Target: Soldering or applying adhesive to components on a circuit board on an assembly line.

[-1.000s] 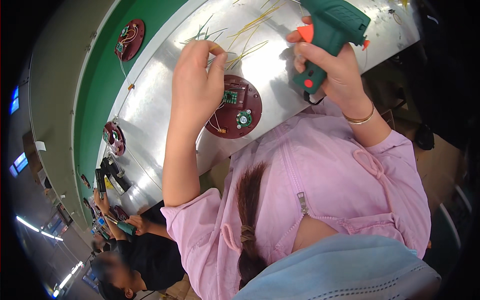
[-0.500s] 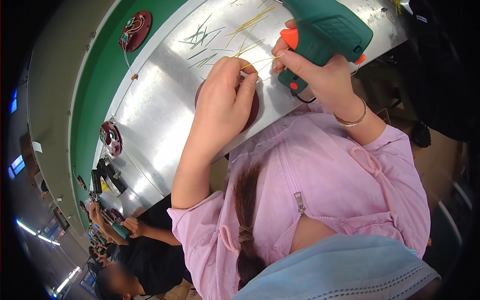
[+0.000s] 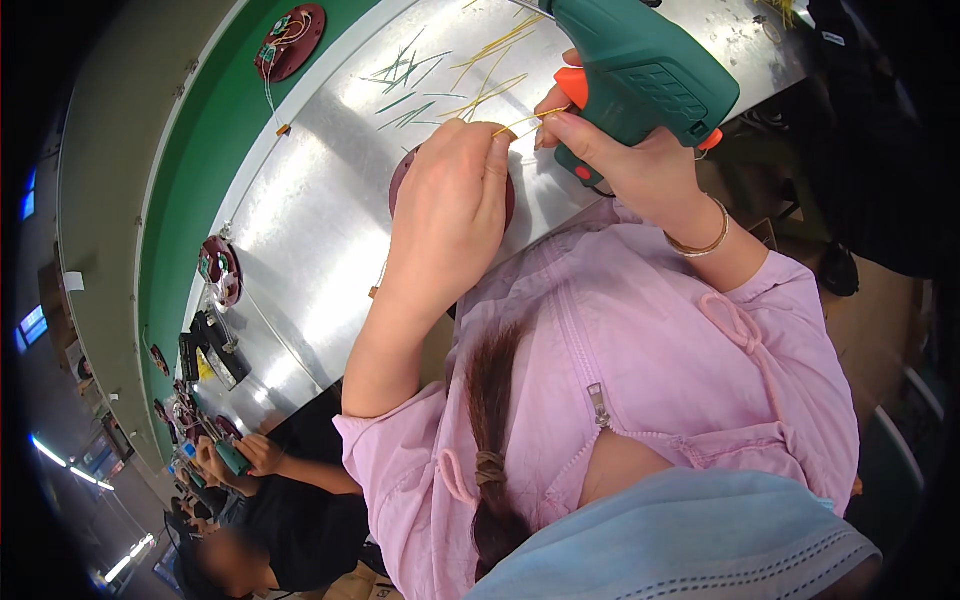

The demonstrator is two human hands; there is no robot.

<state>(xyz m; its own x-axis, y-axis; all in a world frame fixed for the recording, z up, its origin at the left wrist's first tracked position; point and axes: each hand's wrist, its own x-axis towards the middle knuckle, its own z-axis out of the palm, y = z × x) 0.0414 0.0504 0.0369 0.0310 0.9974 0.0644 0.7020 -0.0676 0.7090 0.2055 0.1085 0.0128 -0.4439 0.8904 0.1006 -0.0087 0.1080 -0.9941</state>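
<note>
My left hand (image 3: 448,195) is closed, thumb and forefinger pinched at one end of a thin yellow wire (image 3: 528,119). It lies over a round maroon plate (image 3: 402,180), hiding most of it. My right hand (image 3: 640,165) grips a green pistol-shaped tool (image 3: 660,80) with an orange trigger; the tool's thin metal shaft runs out at the top edge. Between thumb and fingertips the right hand also pinches the yellow wire's other end. What lies under my left palm is hidden.
Loose green wires (image 3: 405,75) and yellow wires (image 3: 495,90) lie scattered beyond my hands on the metal table (image 3: 310,190). Maroon discs with circuit boards (image 3: 290,42) (image 3: 220,270) sit along the green strip at left. A co-worker's hands (image 3: 262,455) work at lower left.
My left hand has turned slightly, its fingers closing nearer the wire. The right hand and the green tool have shifted a little leftward. A small connector now shows beside my left forearm.
</note>
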